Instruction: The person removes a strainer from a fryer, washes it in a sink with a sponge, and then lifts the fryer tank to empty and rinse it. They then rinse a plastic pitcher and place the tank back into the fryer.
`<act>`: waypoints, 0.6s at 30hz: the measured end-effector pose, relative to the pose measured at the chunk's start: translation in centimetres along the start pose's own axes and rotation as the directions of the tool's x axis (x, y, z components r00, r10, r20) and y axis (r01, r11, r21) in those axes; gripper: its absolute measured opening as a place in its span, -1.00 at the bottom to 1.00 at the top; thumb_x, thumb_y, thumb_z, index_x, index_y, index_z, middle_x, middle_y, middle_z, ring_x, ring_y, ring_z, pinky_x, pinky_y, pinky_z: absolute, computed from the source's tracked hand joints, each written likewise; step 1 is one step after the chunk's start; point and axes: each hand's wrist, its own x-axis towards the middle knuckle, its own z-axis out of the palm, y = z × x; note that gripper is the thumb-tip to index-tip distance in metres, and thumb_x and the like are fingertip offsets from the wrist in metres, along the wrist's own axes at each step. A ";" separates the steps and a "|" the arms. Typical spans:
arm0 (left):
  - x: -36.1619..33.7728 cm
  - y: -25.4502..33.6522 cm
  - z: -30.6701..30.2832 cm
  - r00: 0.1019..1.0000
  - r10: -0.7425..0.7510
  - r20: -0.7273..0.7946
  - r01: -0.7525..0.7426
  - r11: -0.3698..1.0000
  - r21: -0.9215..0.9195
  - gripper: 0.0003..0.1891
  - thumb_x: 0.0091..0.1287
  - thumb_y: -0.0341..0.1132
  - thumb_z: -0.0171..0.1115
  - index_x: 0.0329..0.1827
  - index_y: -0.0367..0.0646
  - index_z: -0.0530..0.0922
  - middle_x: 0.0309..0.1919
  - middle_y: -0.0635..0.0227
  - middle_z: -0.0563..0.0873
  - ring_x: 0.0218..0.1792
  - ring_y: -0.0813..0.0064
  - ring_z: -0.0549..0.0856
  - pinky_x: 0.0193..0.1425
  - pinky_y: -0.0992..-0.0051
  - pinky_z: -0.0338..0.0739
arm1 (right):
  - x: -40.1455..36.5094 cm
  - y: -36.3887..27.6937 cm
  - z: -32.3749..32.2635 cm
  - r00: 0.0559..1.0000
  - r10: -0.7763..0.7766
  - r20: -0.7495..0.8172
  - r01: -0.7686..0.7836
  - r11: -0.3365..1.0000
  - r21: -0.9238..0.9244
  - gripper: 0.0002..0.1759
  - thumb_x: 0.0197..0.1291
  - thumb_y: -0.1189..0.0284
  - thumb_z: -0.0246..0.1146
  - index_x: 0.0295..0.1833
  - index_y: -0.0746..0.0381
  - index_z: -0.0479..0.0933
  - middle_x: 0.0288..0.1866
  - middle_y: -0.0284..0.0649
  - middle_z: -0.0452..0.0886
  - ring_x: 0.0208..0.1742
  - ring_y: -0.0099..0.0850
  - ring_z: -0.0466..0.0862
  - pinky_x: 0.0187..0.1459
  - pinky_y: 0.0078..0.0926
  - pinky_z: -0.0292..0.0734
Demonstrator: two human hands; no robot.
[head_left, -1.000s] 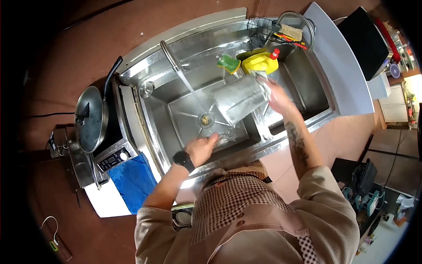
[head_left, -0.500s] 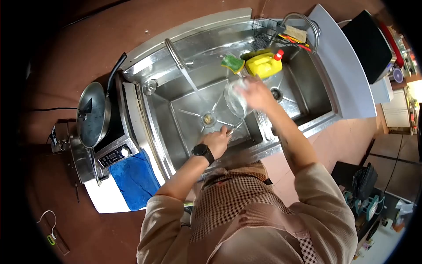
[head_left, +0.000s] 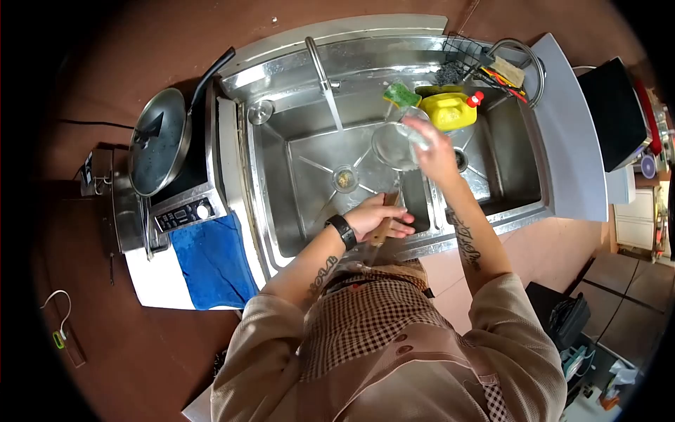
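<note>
Our left hand [head_left: 376,216] has its fingers clenched on a wooden-handled utensil [head_left: 380,232] over the sink [head_left: 309,204]; our right hand [head_left: 434,151] grips a clear glass bowl [head_left: 392,146].

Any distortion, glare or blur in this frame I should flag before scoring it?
Head view: strong fisheye, black vignette at the corners, the sink rim bowed. Head view: glare streaks the steel behind the tap. Head view: the right hand and its glass vessel are motion-smeared; the left hand on a wooden handle reads sharper.

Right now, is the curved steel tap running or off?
Running: water streams from the curved steel tap into the steel sink basin.
</note>
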 end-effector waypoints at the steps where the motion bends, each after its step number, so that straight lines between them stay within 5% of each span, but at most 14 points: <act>1: 0.0 -0.3 -0.1 0.998 0.051 -0.043 -0.053 0.998 -0.033 -0.76 0.41 -0.38 0.20 0.03 -0.24 0.38 -0.13 0.14 0.73 -0.35 0.41 0.73 -0.25 0.37 0.73 | -0.1 -0.4 -0.6 0.992 0.112 -0.053 -0.110 0.993 0.047 -0.47 0.09 0.61 0.22 0.23 0.15 0.51 0.11 0.02 0.63 0.13 -0.05 0.64 0.21 -0.31 0.53; 3: 0.4 -0.8 -0.9 0.989 0.116 -0.095 -0.125 0.987 -0.099 -0.84 0.41 -0.40 0.19 -0.07 -0.16 0.39 -0.28 0.26 0.69 -0.55 0.57 0.58 -0.46 0.49 0.60 | 0.1 -1.0 -1.6 0.930 0.332 -0.156 -0.310 0.938 0.153 -0.47 0.09 0.61 0.20 0.24 0.17 0.49 0.10 0.07 0.63 0.12 -0.03 0.63 0.17 -0.28 0.52; 6: 1.1 -1.9 -3.4 0.984 0.127 -0.129 -0.153 0.964 -0.217 -0.87 0.42 -0.38 0.18 -0.08 -0.10 0.41 -0.43 0.39 0.59 -0.62 0.65 0.45 -0.57 0.56 0.42 | -0.8 -1.0 -3.9 0.833 0.499 -0.241 -0.498 0.864 0.069 -0.45 0.10 0.58 0.20 0.28 0.21 0.44 0.10 0.13 0.61 0.11 0.01 0.63 0.13 -0.26 0.50; 9: 0.5 -1.7 -2.6 0.964 0.105 -0.245 -0.143 0.980 -0.142 -0.88 0.44 -0.34 0.15 -0.11 -0.05 0.38 -0.51 0.46 0.47 -0.66 0.64 0.41 -0.62 0.53 0.37 | -1.5 -4.6 -2.9 0.963 0.219 -0.155 -0.245 0.953 -0.179 -0.39 0.10 0.53 0.18 0.34 0.23 0.34 -0.01 0.08 0.60 0.04 0.05 0.62 0.12 -0.17 0.53; 12: 0.6 -2.2 -1.3 0.956 0.116 -0.269 -0.149 0.983 -0.107 -0.89 0.44 -0.35 0.15 -0.09 -0.01 0.40 -0.51 0.49 0.47 -0.65 0.63 0.41 -0.61 0.55 0.35 | -2.2 -5.2 0.4 0.996 0.089 0.025 -0.072 0.914 -0.400 -0.39 0.07 0.52 0.22 0.31 0.25 0.33 -0.02 0.04 0.57 0.00 0.04 0.61 0.08 -0.10 0.55; 16: 0.6 -2.1 0.8 0.935 0.181 -0.305 -0.202 0.979 -0.037 -0.86 0.39 -0.42 0.10 -0.13 -0.02 0.32 -0.51 0.47 0.45 -0.68 0.60 0.41 -0.66 0.50 0.34 | -3.1 -1.8 3.5 0.964 0.192 0.182 -0.090 0.885 -0.457 -0.49 0.08 0.52 0.25 0.20 0.25 0.37 0.03 0.07 0.57 0.04 0.03 0.61 0.09 -0.10 0.55; 18: 0.7 -2.1 0.7 0.920 0.223 -0.321 -0.219 0.974 0.047 -0.83 0.38 -0.43 0.09 -0.13 -0.02 0.27 -0.51 0.46 0.44 -0.68 0.59 0.41 -0.67 0.50 0.34 | -4.0 -3.3 2.8 0.885 0.332 0.327 -0.271 0.938 -0.217 -0.35 0.09 0.43 0.27 0.34 0.26 0.30 0.18 0.11 0.53 0.19 0.06 0.56 0.20 -0.13 0.49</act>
